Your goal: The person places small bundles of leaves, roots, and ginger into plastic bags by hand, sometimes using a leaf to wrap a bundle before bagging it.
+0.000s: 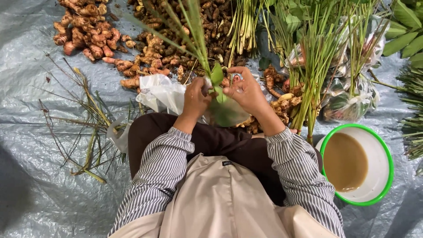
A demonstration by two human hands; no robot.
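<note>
While both hands meet over the lap, the work centres on a clear plastic bag of greens (pixel 225 112) held just in front of the knees. Landmark used below: the white bowl with a green rim (pixel 381 147), holding brownish liquid, at the person's right side.

Position of the bag: left of the bowl and slightly farther from the body, with the right forearm between the two. A bundle of long green stalks (pixel 196 33) rises out of the bag's mouth; its long axis runs away from the body, fanning toward the heap of ginger-like roots (pixel 152 46), far left of the bowl and beyond it.

Left hand (pixel 196 98): curled, fingers closed around the base of the stalks at the bag's mouth, wrist bent upward. Grip looks firm; the fingertips themselves are hidden.

Right hand (pixel 246 90): on the bowl side of the bag, fingers bent and pinched at the same neck, touching a green leaf (pixel 217 74) that sticks up between the hands. Whether it clamps plastic or leaf cannot be told.

Both hands are equally close to the bag neck, nearly touching each other.

Other items: a crumpled white plastic bag (pixel 161 93) just left of the left hand; tied bags of herbs (pixel 350 103) directly beyond the bowl; grey tarpaulin (pixel 44 185) underneath everything.
</note>
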